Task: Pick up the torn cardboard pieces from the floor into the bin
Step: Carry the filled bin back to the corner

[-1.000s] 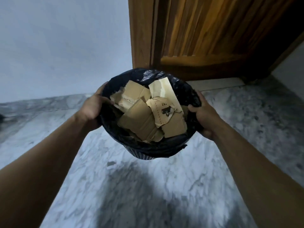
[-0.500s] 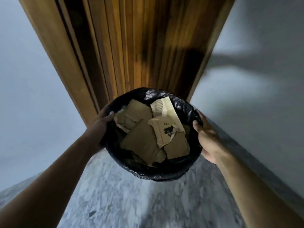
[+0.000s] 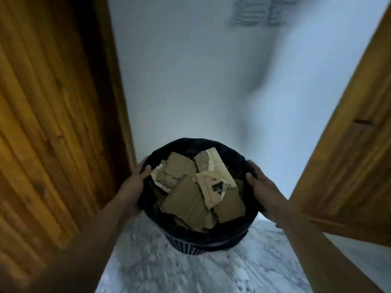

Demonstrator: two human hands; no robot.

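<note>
Both hands are gripping the bin (image 3: 191, 249) at its rim, one on each side.

Left hand (image 3: 135, 185) is clasping the left edge of the rim. Its thumb is hooking over onto the black liner (image 3: 232, 157) and the fingers are curling round the outside, close together.

Right hand (image 3: 264, 192) is clasping the right edge. The thumb is lying on top of the rim; the fingers are wrapping down the outer wall, mostly hidden, so I cannot tell their spread.

Torn cardboard pieces (image 3: 186, 205) are lying inside the bin, overlapping and filling it nearly to the rim. A paler scrap with dark print (image 3: 212, 186) is sitting toward the right edge.

The bin is showing over marble floor (image 3: 179, 275); I cannot tell whether its base is touching.

A wooden door (image 3: 46, 123) is standing at left, another wooden panel (image 3: 349, 161) at right, with pale wall (image 3: 186, 81) between them. The surroundings are blurring.
</note>
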